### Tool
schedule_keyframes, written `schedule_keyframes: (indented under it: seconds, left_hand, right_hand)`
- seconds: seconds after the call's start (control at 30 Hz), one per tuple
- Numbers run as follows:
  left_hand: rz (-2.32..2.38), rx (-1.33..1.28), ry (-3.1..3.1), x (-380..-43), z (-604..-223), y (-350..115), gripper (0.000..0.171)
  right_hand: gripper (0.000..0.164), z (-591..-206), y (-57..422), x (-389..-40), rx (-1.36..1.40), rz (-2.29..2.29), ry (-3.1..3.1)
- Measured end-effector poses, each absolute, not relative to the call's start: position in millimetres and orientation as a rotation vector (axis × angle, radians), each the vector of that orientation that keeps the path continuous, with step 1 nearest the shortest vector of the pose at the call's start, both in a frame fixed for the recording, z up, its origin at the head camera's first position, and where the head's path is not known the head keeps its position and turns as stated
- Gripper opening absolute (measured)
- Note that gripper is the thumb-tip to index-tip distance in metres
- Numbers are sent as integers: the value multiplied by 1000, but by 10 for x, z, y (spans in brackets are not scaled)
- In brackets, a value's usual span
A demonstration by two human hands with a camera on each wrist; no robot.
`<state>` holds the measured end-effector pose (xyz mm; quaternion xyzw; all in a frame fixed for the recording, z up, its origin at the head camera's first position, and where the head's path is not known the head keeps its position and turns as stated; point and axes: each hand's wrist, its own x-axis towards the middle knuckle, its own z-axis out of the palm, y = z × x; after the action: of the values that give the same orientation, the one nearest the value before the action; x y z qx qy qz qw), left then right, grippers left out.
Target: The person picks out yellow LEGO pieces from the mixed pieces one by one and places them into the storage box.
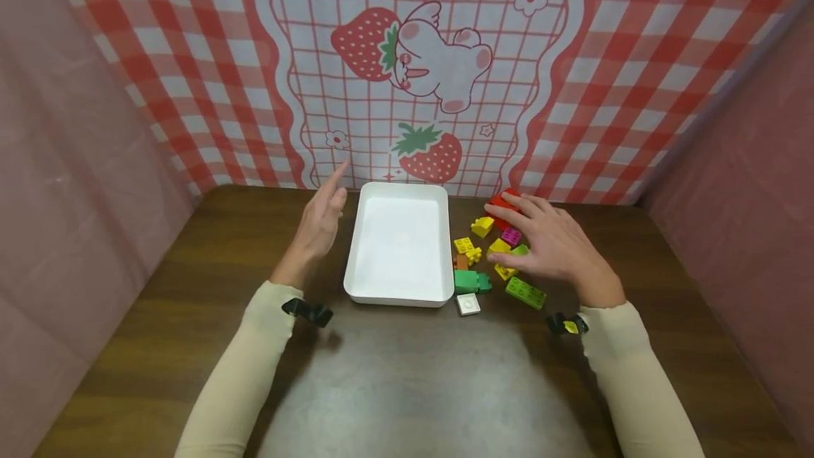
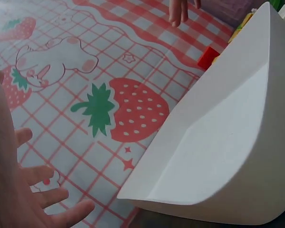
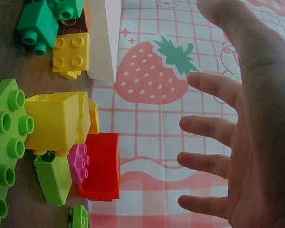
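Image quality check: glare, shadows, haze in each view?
Head: pale glare on the near tabletop, dark shadow beside the left sleeve; left wrist: washed-out haze over the patterned cloth at upper left, white tray's outer wall shaded; right wrist: right hand dark against brighter cloth, no strong glare.

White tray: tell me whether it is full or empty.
Empty: in the head view, the white tray shows a bare inside, and the blocks lie outside it on the table.

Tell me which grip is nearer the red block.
Right. The right grip hovers above the red block; the left grip is across the white tray from it.
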<state>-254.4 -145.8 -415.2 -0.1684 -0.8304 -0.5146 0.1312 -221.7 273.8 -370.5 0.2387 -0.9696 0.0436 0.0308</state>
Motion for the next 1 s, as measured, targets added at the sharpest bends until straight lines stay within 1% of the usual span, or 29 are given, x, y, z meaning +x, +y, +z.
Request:
schedule_keyframes:
  seconds: [0.07,0.2,0.43,0.7,1.0]
  left_hand:
    - [-1565,-466,-2423,-2549,-4186,-1456,73]
    - [-1714,-390,-2453,-2569,-4249,-1449,70]
    - [-1912,-319,-2487,-2615,-4370,-1431,71]
    - [-1962,-298,-2503,-2626,-4483,-1361,69]
    - [-2070,-314,-2540,-2627,-4552,-1342,73]
  right_hand:
    - [91,-3708,2738,-2224,738,136,-2982]
    - [92,-3714,2738,-2240,743,133,-2984]
    - [93,-3716,2723,-2253,724,141,-3012]
    - [94,-3725,2710,-2254,710,123,-3012]
    - [94,-3727,2711,-2252,714,104,-3012]
